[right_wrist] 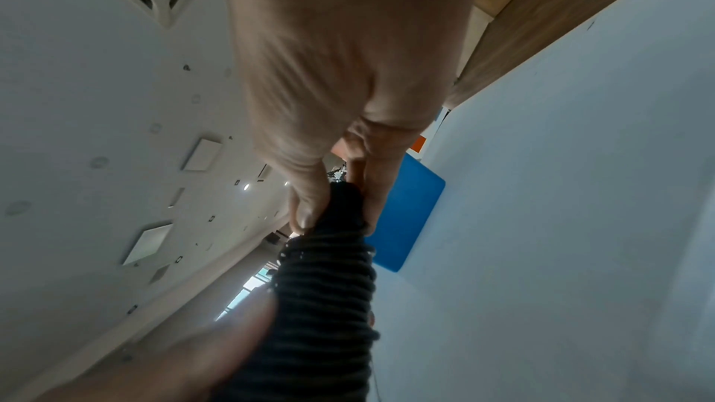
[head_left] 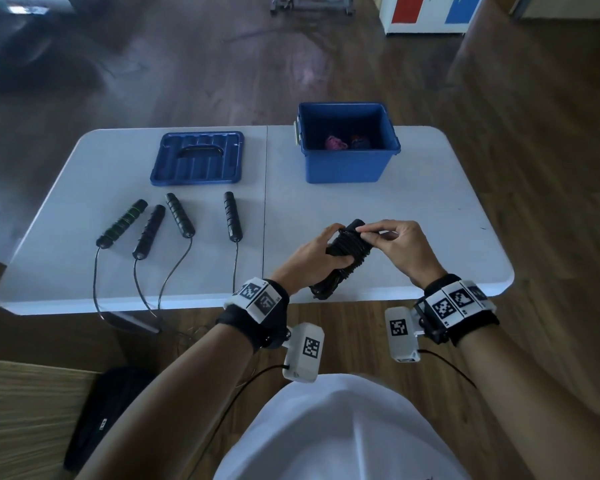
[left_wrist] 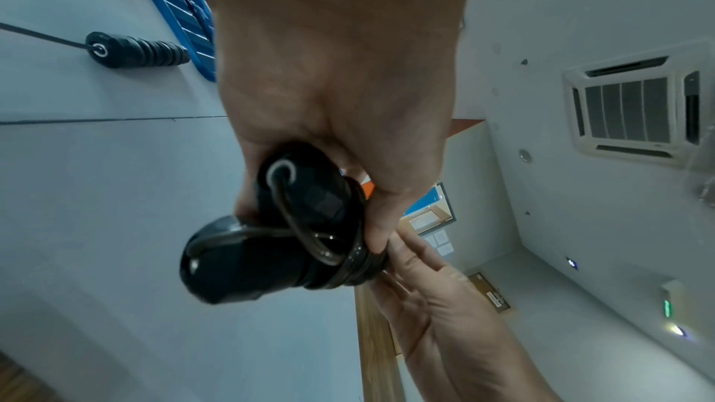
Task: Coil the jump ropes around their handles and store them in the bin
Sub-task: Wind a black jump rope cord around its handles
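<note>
A black jump rope bundle (head_left: pixel 343 258), its cord wound round two paired handles, is held above the table's near edge. My left hand (head_left: pixel 321 252) grips its middle; the handles' end caps (left_wrist: pixel 240 256) show below the fingers. My right hand (head_left: pixel 378 237) pinches the cord at the bundle's top end (right_wrist: pixel 340 210). The blue bin (head_left: pixel 343 168) stands open at the back right with a pink and a dark coiled rope inside. Four more black handles (head_left: pixel 184 216) lie in a row on the left, their cords hanging over the front edge.
The bin's blue lid (head_left: pixel 198 157) lies flat at the back left of the white table (head_left: pixel 413 220). A dark bag (head_left: pixel 97 417) sits on the wooden floor beside my left leg. A handle (left_wrist: pixel 135 52) lies near the lid.
</note>
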